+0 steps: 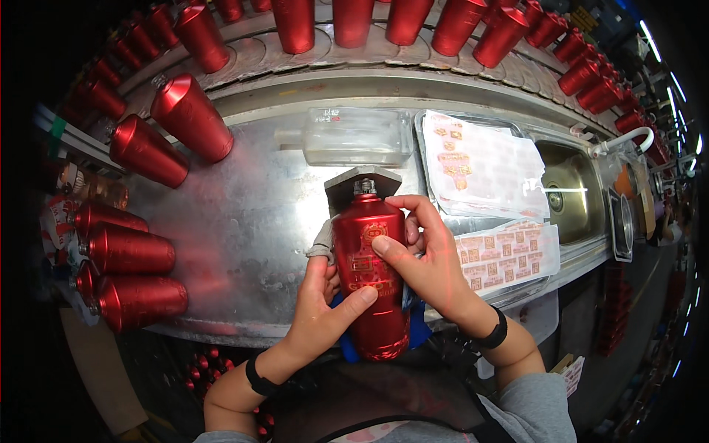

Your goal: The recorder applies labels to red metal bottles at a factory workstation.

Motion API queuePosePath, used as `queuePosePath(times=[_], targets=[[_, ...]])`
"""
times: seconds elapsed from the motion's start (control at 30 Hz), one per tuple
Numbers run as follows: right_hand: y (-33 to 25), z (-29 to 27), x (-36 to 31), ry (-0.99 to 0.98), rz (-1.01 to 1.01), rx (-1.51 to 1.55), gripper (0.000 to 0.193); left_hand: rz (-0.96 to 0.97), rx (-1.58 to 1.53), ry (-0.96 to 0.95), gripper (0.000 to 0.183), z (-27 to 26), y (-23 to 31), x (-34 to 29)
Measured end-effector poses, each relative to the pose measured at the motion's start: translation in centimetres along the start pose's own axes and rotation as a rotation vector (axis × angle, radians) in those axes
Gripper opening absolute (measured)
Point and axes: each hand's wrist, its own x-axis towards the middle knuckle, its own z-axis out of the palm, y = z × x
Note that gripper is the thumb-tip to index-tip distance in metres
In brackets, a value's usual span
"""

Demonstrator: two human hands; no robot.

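Observation:
Between my two hands is a glossy red bottle [369,255] with a clear threaded neck and gold markings on its front. Its neck points away from me, toward a grey angled support [340,181] on the metal table. My left hand [325,303] grips the bottle's left side, with the thumb on the front near the lower markings. On its upper right side my right hand [421,255] is closed round it, thumb pressed on the upper markings. A crumpled grey cloth [322,241] lies by my left fingertips. Something blue [419,334] shows behind the bottle's base.
A clear glass bottle [357,136] lies on the metal table [251,199]. To its right are decal sheets [484,166] on a tray and a sink [574,196] with a white tap [626,139]. Red bottles [192,118] stand left; several more line the conveyor [369,55] behind.

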Motion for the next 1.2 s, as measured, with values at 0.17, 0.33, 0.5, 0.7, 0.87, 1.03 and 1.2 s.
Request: queuePosePath(times=[0.17, 0.33, 0.5, 0.7, 0.87, 1.03, 1.2], targets=[[-0.1, 0.0, 0.0, -0.012, 0.01, 0.025, 0.056, -0.019, 0.012, -0.012, 0.087, -0.3, 0.0, -0.1], [-0.4, 0.0, 0.3, -0.01, 0.013, -0.08, 0.056, -0.016, 0.01, -0.01, 0.087, -0.3, -0.1, 0.0], [-1.3, 0.2, 0.6, 0.009, 0.065, -0.127, 0.054, -0.008, -0.024, 0.0, 0.086, -0.2, -0.3, 0.2], [-1.0, 0.3, 0.7, 0.028, 0.038, -0.133, 0.052, -0.017, -0.028, 0.004, 0.086, -0.1, -0.2, 0.3], [-0.5, 0.0, 0.7, -0.003, 0.032, -0.082, 0.05, -0.005, -0.013, 0.001, 0.088, -0.1, 0.1, 0.2], [0.4, -0.3, 0.6, -0.069, 0.073, 0.279, 0.048, 0.087, 0.0, 0.037, 0.089, -0.4, 0.7, 1.4], [0.3, 0.1, 1.0, -0.017, 0.006, 0.07, 0.046, 0.049, -0.002, 0.074, 0.074, -0.4, 1.7, 3.3]])
